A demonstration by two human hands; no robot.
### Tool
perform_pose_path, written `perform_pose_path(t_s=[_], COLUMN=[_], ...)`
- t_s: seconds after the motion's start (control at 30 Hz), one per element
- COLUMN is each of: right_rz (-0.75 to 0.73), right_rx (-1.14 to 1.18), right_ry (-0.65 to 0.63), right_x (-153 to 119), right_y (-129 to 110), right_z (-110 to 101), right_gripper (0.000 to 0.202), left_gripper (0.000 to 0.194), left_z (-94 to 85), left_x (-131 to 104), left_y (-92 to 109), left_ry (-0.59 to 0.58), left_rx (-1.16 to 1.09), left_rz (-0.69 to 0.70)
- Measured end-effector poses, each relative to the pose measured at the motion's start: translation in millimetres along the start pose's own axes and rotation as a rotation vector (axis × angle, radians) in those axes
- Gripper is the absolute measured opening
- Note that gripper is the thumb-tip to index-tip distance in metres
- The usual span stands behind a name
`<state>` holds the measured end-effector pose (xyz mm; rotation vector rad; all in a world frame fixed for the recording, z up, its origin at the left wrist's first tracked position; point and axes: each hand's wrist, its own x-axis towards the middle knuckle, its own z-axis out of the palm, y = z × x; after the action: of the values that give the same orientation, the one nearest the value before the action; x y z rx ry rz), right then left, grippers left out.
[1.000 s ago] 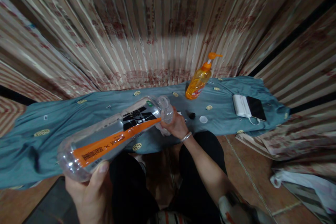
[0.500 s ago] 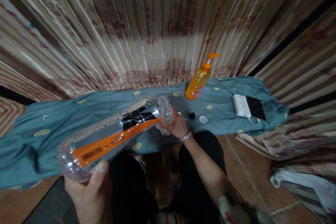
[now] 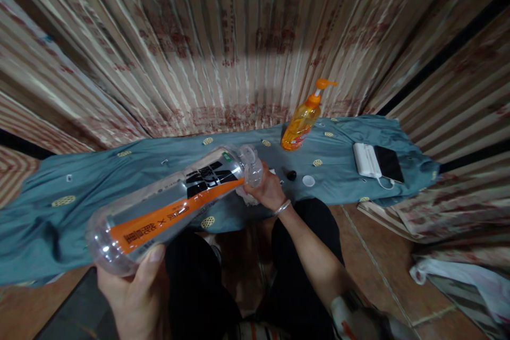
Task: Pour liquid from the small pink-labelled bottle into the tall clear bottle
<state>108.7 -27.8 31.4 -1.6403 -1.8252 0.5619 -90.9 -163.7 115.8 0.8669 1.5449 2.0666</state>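
A large clear plastic bottle (image 3: 179, 204) with an orange, grey and black label lies tilted across the front of me, its base at the lower left and its neck end to the upper right. My left hand (image 3: 137, 287) is closed around the base, thumb on top. Around the neck end, my right hand (image 3: 269, 188) is closed, with clear plastic showing at its fingers. Whether a separate clear piece sits at the neck I cannot tell. Under that hand shows something pale and crumpled (image 3: 247, 197), partly hidden. Nearby lie a small black cap (image 3: 291, 175) and a white round lid (image 3: 308, 180).
An orange pump bottle (image 3: 300, 123) stands at the back of the bench under a blue patterned cloth (image 3: 99, 170). Farther right, a white power bank (image 3: 366, 160) is cabled to a dark phone (image 3: 388, 163). Striped curtains (image 3: 239, 37) hang behind.
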Motion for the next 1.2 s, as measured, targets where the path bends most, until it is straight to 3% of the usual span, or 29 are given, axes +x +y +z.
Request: perform_pose_path(t_s=[0.5,0.77,1.0,1.2], right_rz=[0.015,-0.001,-0.01,-0.021], right_rx=[0.051,0.039,0.011,0.025], right_ry=[-0.016,-0.004,0.004,0.007], right_x=[0.2,0.3,0.1,0.0], right_y=[0.1,1.5,1.5,3.6], right_z=[-1.1,0.1,0.4,1.8], right_gripper=[0.07,0.068,0.069,0.07], left_gripper=[0.047,0.064,0.043,0.046], left_z=[-1.9,-2.1,2.9,4.0], left_x=[-0.8,1.4,0.5,1.9], left_y=[-1.0,-1.5,-0.5,0.8], left_ry=[0.002,0.041,-0.001,0.016], left_rx=[-0.008,-0.022,-0.006,-0.021], left_rz=[0.021,-0.019,0.05,0.038])
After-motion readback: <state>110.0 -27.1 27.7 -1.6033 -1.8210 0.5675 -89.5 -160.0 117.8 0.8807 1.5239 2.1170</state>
